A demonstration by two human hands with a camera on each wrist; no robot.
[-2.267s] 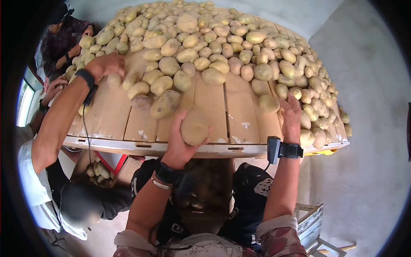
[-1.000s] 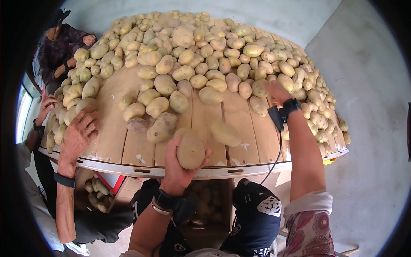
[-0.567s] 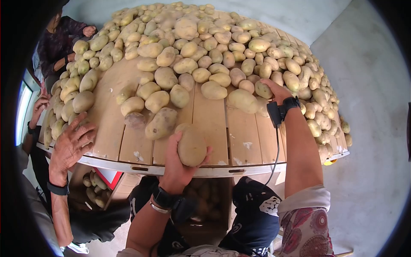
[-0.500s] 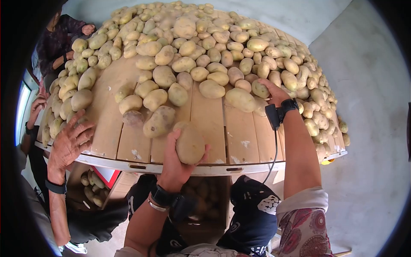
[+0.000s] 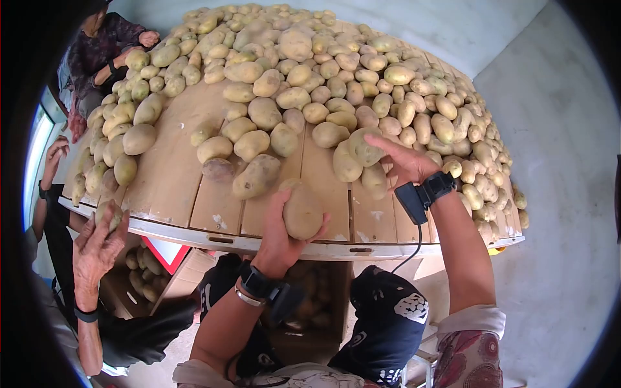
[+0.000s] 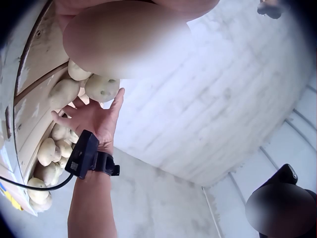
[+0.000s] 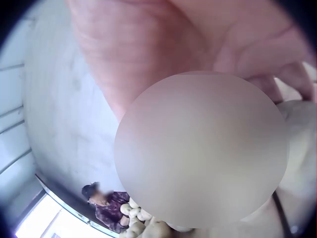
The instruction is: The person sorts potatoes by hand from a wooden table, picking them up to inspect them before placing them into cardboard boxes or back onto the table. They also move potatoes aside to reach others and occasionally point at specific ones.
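Observation:
A large, smooth potato (image 5: 304, 212) is in my left hand (image 5: 277, 238), near the front edge of the slatted table (image 5: 213, 213); thumb and fingers curl round its sides. My right hand (image 5: 409, 163) has its fingers spread, with the thumb against a greenish potato (image 5: 364, 147). That potato overlaps a long potato (image 5: 347, 163), and a smaller potato (image 5: 374, 181) lies just below, by the fingers. In the left wrist view the right hand (image 6: 96, 119) reaches behind these potatoes, palm facing the camera. Blurred patches cover much of both wrist views.
A broad heap of potatoes (image 5: 259, 35) covers the table's back and right. Several loose potatoes (image 5: 257, 176) lie mid-table. At left, another person's hand (image 5: 97, 249) holds a potato; a second person sits behind. Boxes of potatoes (image 5: 145, 271) stand below the table edge.
My right hand let a long potato go onto the boards, reached a greenish one, and has shifted left and nearer with several potatoes. My left hand keeps its potato. The neighbour's hand has lifted a potato.

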